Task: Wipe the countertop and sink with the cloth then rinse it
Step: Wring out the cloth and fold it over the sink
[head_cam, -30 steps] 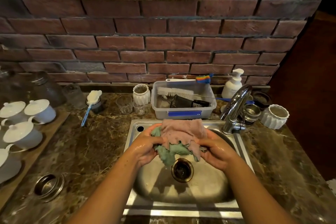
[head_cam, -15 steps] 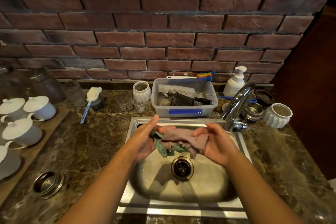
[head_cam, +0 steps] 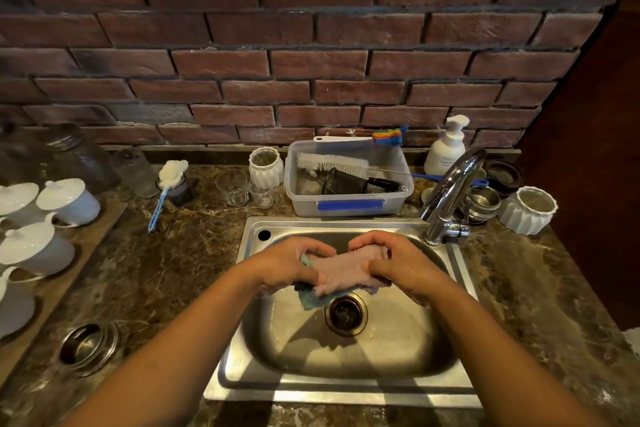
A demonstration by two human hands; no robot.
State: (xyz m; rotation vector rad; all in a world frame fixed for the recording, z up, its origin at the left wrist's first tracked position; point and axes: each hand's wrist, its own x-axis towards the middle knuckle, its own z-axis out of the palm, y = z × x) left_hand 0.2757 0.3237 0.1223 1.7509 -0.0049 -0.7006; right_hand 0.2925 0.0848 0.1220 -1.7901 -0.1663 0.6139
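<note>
**Cloth bunched in both my hands over the sink**

At the centre of the frame I grip the cloth between my left hand and my right hand. It is above the steel sink, just above the drain. The fingers of both hands are curled round the bunched fabric. Its pink side faces up, and a teal edge hangs at the lower left. The faucet stands at the basin's upper right corner.
</note>
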